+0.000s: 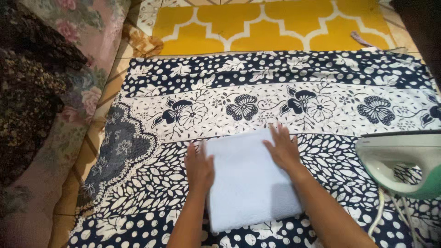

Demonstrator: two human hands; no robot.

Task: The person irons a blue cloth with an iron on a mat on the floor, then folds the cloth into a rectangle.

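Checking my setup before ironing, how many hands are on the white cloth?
2. The left hand lies flat on the folded white cloth at its left edge; the right hand presses its upper right corner. No others show.

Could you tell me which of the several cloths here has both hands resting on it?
The plain white folded cloth: the left hand and right hand press it, unlike the patterned navy-and-white batik sheet beneath.

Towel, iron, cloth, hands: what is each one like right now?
towel: white, folded, flat on the cloth
iron: green and white, set on the cloth, nobody holding it
cloth: blue and white, spread flat
left hand: flat on the towel's edge
right hand: flat on the towel
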